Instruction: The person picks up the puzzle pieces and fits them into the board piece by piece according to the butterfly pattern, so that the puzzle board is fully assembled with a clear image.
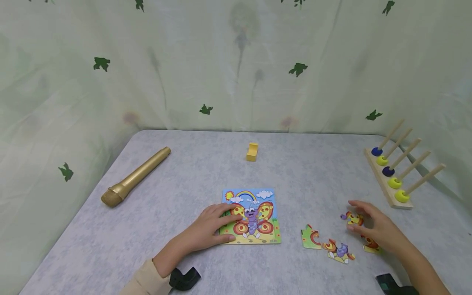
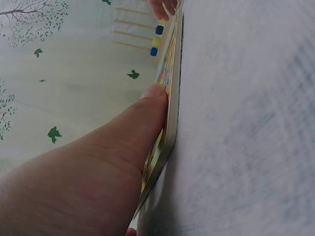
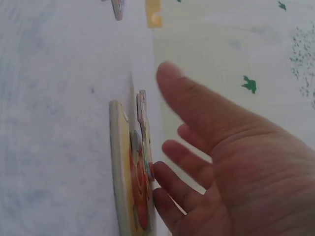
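Observation:
A square butterfly puzzle board (image 1: 273,235) lies flat on the table, its picture side up. My left hand (image 1: 206,229) rests on the board's left part, fingers spread over the picture; in the left wrist view the thumb (image 2: 142,118) lies on the board's edge (image 2: 172,118). My right hand (image 1: 381,229) is at the loose pieces on the right, thumb and fingers apart around a yellow and red piece (image 1: 355,219). Under that hand another piece (image 1: 371,246) shows partly. Whether the right fingers touch a piece, I cannot tell. Two more pieces, a green one (image 1: 310,238) and a purple one (image 1: 341,253), lie between the hands.
A gold microphone (image 1: 141,172) lies at the left. At the back middle stands a small yellow block (image 1: 252,152). On the right is a wooden peg rack (image 1: 385,184) with blue and yellow beads, its pegs leaning right.

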Demonstrator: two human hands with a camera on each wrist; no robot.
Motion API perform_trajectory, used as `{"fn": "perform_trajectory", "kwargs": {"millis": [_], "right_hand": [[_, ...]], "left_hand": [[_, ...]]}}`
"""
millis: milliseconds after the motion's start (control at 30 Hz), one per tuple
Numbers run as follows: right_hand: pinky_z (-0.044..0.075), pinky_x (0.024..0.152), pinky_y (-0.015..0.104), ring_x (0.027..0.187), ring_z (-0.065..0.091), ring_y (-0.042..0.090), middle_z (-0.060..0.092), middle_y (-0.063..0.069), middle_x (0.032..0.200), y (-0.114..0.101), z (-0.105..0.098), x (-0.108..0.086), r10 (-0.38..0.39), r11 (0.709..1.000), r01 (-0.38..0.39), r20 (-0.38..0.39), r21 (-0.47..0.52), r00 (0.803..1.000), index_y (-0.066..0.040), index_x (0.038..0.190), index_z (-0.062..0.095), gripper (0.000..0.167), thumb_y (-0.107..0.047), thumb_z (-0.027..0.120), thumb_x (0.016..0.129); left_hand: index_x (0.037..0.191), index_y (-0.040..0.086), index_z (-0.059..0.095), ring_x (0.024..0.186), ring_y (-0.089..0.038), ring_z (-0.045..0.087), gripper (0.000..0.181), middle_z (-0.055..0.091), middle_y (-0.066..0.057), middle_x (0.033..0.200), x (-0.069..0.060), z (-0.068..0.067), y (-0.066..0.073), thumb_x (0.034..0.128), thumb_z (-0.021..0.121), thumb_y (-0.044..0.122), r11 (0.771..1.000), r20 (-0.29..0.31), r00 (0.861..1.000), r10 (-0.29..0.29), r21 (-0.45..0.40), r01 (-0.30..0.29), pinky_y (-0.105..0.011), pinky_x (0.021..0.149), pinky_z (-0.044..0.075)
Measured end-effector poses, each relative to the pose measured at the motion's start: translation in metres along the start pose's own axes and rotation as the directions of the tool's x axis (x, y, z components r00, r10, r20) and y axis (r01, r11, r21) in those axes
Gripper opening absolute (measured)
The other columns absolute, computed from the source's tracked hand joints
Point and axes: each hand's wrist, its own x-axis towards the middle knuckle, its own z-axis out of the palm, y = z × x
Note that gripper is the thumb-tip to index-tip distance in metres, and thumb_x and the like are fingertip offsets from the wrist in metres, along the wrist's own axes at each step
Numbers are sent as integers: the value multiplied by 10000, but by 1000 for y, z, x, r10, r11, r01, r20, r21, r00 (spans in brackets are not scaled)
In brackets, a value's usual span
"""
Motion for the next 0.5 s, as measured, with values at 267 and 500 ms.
{"fn": "perform_trajectory", "kwargs": {"millis": [267, 500], "right_hand": [[216, 902, 643, 1170, 294, 457, 376, 260, 1257, 11, 3, 3, 3, 999, -2, 30, -34, 1000, 34, 1268, 423, 740, -415, 696, 747], [265, 870, 641, 1101, 367, 428, 433, 224, 1186, 9, 4, 4, -24, 996, 25, 11, -85, 1000, -10, 1183, 533, 571, -381, 682, 775]], "left_hand": [[1346, 311, 421, 1305, -201, 193, 542, 267, 8, 1435, 0, -1, 1, 861, 463, 551, 1000, 6, 1000, -4, -2, 4, -440, 1034, 144], [1345, 299, 427, 1306, -209, 191, 541, 266, 4, 1436, 0, -2, 3, 862, 473, 540, 1000, 11, 1000, -12, -10, 12, -445, 1035, 142]]}}
